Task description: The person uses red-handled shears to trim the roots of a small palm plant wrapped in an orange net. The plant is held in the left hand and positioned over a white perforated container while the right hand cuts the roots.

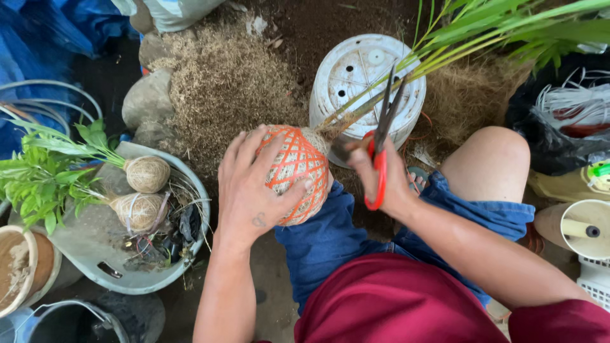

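Observation:
My left hand (251,187) wraps over a round root ball (300,166) bound in orange string netting, resting on my knee. A green-leaved plant (483,32) grows out of the ball toward the upper right. My right hand (381,181) grips red-handled scissors (380,149), their dark blades pointing up beside the plant's stems near the top of the ball.
An upturned white pot (346,76) stands behind the ball on a heap of brown fibre (222,82). At left a grey basin (136,273) holds two twine-wrapped plant balls (147,174) with green leaves. A spool (581,228) and black bag (553,127) sit at right.

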